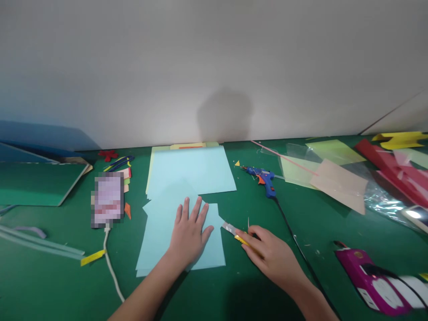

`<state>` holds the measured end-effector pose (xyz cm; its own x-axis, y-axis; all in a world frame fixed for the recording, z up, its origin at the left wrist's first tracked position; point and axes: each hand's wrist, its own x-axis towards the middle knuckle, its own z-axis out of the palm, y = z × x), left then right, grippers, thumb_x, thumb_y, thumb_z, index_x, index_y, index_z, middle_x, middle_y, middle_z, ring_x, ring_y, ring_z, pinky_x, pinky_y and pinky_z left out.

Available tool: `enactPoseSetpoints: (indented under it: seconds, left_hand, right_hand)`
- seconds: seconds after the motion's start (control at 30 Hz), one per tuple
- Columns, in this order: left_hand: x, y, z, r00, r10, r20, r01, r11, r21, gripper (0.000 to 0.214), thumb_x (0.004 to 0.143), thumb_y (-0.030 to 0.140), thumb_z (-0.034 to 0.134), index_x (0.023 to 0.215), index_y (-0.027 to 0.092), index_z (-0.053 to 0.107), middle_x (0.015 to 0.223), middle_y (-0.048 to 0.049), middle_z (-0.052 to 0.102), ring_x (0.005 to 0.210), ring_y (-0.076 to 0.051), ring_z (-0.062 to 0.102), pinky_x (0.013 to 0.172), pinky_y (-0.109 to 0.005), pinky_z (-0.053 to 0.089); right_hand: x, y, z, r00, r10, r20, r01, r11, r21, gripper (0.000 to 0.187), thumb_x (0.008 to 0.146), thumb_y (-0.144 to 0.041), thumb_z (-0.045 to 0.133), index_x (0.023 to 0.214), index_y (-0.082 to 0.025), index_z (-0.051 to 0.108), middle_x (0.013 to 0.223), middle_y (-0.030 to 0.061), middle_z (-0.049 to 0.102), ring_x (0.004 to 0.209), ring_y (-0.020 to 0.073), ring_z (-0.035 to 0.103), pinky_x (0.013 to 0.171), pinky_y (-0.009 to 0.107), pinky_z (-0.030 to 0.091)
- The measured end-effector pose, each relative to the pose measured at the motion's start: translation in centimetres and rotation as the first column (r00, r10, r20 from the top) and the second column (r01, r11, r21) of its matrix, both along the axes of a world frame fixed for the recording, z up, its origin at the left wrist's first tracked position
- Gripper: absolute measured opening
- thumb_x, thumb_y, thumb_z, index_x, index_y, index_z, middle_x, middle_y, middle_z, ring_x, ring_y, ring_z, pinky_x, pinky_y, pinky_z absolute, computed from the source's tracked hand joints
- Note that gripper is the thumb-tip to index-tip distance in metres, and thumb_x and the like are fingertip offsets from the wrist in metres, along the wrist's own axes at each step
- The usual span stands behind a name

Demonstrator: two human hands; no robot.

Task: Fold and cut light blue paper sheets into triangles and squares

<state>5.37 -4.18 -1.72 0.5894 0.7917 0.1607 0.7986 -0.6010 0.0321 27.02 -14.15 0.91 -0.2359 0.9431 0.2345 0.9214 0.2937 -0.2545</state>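
My left hand (pixel 189 236) lies flat with its fingers spread on light blue paper sheets (pixel 154 243) on the green table. My right hand (pixel 272 256) is wrapped around a yellow utility knife (pixel 242 240). Its blade is out, and the tip is at the right edge of the light blue paper. Behind these sheets lies another stack of light blue paper (pixel 190 169), with yellow and orange edges showing at its back. A blue glue gun (pixel 267 178) rests to the right of that stack.
A phone-like device (pixel 109 200), blurred out, lies at left with a white cable (pixel 111 272). Coloured sheets (pixel 341 183) and clear film spread over the right side. A magenta power strip (pixel 371 281) sits front right. A green folder (pixel 36 183) stands far left. The wall (pixel 214 58) rises behind.
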Motion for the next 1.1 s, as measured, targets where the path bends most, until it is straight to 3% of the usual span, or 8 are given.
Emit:
enactPoseSetpoints:
  seconds: [0.5, 1.1]
  left_hand:
    - [0.0, 0.0, 0.0, 1.000, -0.004, -0.019, 0.005, 1.000, 0.008, 0.054, 0.092, 0.048, 0.040, 0.141, 0.024, 0.042, 0.150, -0.0055, 0.037, 0.137, -0.040, 0.028, 0.107, -0.056, 0.029]
    - [0.0, -0.1, -0.3, 1.000, -0.003, 0.026, 0.002, 1.000, 0.023, 0.055, 0.093, 0.048, 0.036, 0.142, 0.023, 0.040, 0.150, -0.0068, 0.036, 0.138, -0.037, 0.027, 0.108, -0.054, 0.027]
  right_hand:
    - [0.7, 0.1, 0.1, 1.000, 0.025, 0.010, -0.025, 0.999, -0.039, 0.034, 0.096, -0.023, 0.036, 0.119, -0.021, 0.061, 0.087, 0.0077, 0.062, 0.066, 0.0140, 0.059, 0.053, 0.021, 0.043]
    - [0.4, 3.0, 0.8, 0.988, 0.096, 0.118, -0.094, 0.995, -0.020, 0.032, 0.095, -0.021, 0.040, 0.119, -0.022, 0.061, 0.087, 0.0065, 0.062, 0.069, 0.0146, 0.057, 0.054, 0.023, 0.038]
